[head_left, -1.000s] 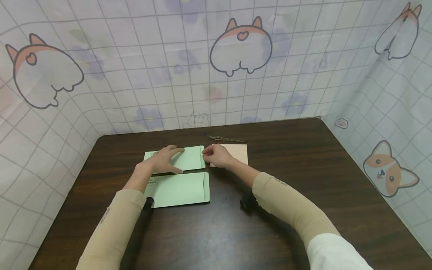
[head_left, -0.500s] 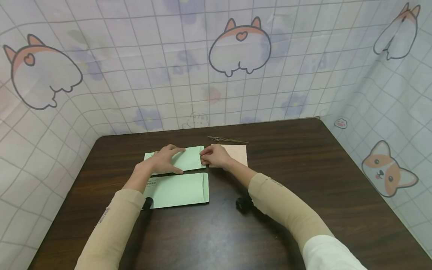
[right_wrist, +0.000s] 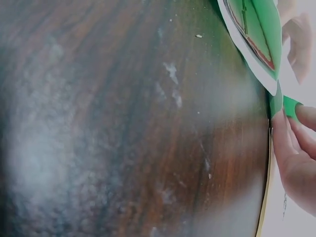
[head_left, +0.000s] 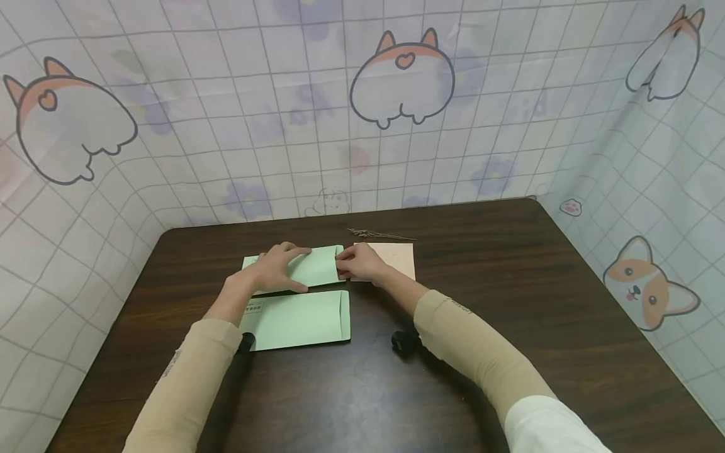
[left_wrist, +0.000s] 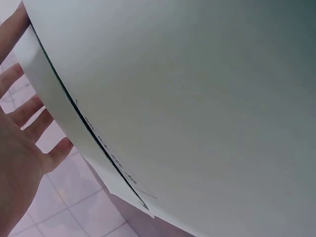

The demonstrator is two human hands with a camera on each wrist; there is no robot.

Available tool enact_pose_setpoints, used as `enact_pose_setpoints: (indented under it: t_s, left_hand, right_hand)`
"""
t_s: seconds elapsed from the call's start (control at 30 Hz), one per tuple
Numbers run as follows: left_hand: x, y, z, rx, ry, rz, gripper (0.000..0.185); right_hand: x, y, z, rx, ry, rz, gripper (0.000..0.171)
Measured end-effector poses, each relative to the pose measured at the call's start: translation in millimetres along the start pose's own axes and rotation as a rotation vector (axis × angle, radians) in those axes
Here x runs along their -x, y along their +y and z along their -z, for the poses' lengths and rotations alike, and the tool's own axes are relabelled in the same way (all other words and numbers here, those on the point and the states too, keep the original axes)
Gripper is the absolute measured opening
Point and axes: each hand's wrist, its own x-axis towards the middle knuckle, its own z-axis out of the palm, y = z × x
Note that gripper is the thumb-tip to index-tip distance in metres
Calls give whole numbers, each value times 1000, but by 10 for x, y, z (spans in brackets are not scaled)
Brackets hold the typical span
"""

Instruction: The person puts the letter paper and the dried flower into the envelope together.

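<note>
Two pale green envelopes lie one behind the other, flaps to the right. My left hand [head_left: 274, 269] rests with spread fingers on the far envelope [head_left: 317, 265]. At that envelope's right end, my right hand [head_left: 364, 262] pinches the flap between thumb and fingers; the right wrist view shows the green flap [right_wrist: 290, 106] in its fingertips and the mouth gaping, a thin reddish edge inside. The near envelope [head_left: 300, 319] lies flat below my left hand and bears small printed marks. Under and beyond my right hand is a beige sheet or envelope [head_left: 401, 259], partly covered.
A dried grass sprig [head_left: 379, 234] lies behind the beige paper. Small black objects sit beneath both wrists, one near the right sleeve [head_left: 403, 343]. The dark wooden table [head_left: 510, 283] ends at a patterned cloth wall [head_left: 272, 126] at the back and sides.
My right hand has shifted slightly left onto the far envelope's flap, its fingertips now at the opening. The left hand stays in place.
</note>
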Motion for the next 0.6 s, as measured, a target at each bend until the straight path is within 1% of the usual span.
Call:
enact_pose_setpoints:
  t_s: [0.13,0.37,0.6]
  left_hand:
    - [30,-11,17,-8,-1,-7,96]
    - [86,-65,30,-17,-11,22,101]
    - [104,-34,37,-16,-11,18,99]
  right_hand:
    - [-3,0,6,20,-8,14,34]
    - [10,-19,3,31,-21,20,36]
    - [40,-27,4,30,-8,22,33]
